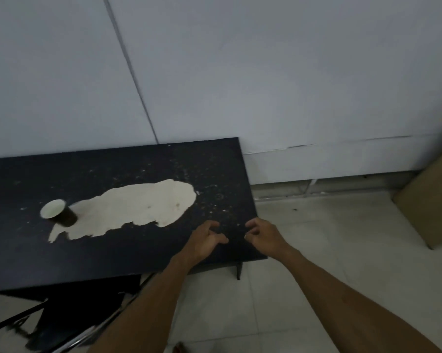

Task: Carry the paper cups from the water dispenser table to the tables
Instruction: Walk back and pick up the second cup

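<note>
Where black table (pixel 138 253) meets white wall (pixel 265 72): 1 paper cup (pixel 59 212), upright, dark outside, pale inside, on left part of top, touching edge of 1 large pale worn patch (pixel 136 207). 2 hands: left hand (pixel 205 241) and right hand (pixel 262 234) over table's near-right corner, fingers loosely curled, empty, apart. 1 brown box (pixel 428 200) cut off at right. Chair frame (pixel 69 324) under table dark, hard to make out.

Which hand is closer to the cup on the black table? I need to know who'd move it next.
Left. The left hand lies on the paper cup's side; the right hand is farther, at the table's right edge.
</note>
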